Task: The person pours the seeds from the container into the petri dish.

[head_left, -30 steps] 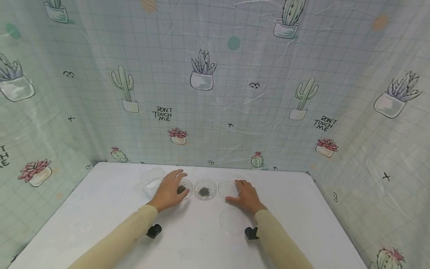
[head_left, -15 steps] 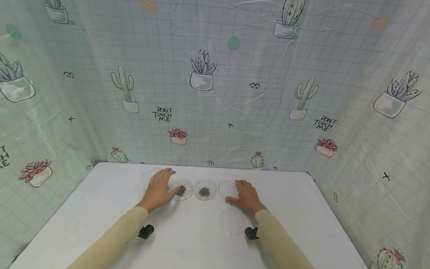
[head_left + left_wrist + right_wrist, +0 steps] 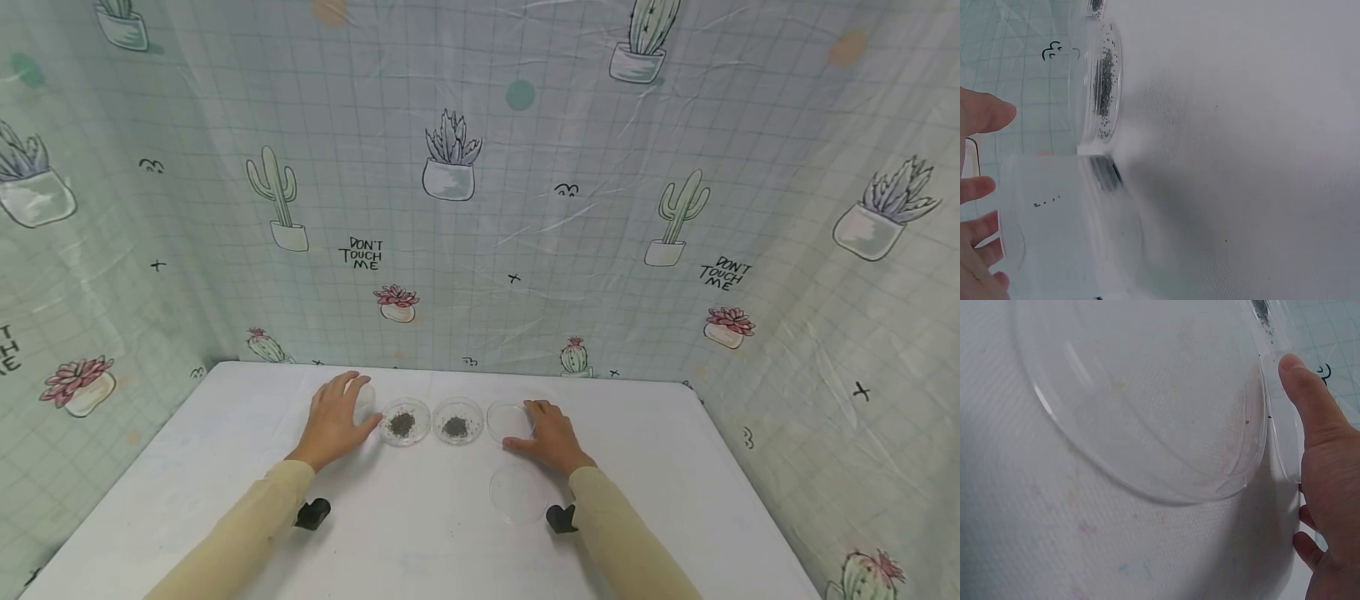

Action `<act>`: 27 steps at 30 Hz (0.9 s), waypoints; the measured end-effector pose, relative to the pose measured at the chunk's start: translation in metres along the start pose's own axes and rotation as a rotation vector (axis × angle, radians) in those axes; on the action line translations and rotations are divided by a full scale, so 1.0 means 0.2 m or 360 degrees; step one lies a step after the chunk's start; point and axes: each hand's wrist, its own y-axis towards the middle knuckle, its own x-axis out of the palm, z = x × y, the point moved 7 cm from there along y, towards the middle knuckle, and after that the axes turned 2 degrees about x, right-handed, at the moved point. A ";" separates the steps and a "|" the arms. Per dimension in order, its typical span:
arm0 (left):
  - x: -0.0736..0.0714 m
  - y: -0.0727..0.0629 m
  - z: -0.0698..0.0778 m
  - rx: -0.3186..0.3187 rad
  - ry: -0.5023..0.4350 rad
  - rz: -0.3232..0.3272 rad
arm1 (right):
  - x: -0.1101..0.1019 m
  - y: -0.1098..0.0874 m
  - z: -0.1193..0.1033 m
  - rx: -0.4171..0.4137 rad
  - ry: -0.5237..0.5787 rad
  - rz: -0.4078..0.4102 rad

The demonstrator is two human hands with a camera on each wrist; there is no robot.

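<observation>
My left hand is spread beside a clear plastic container, which it partly hides in the head view. In the left wrist view, the thumb stands apart from the container and the other fingers are close to its edge; contact is unclear. Just right of that hand lies a clear petri dish holding dark granules. A second granule-filled petri dish sits beside it. My right hand grips the rim of a third clear petri dish, thumb at the near side, fingers at the right.
A round clear dish or lid lies in front of the right hand, large in the right wrist view. Everything stands on a white table. A cactus-print curtain rises behind and at both sides.
My left hand has moved left off the first granule dish, now fully uncovered, towards the clear container. My right hand has stayed at its dish.
</observation>
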 end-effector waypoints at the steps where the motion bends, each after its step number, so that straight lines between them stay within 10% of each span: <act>1: 0.00 0.00 -0.01 -0.0010 0.0000 0.0000 | 0.00 0.00 0.00 -0.0007 -0.0003 0.0004; 27: 0.00 -0.04 -0.24 -0.0298 -0.0125 -0.0004 | 0.00 0.00 0.00 -0.0036 -0.0013 0.0028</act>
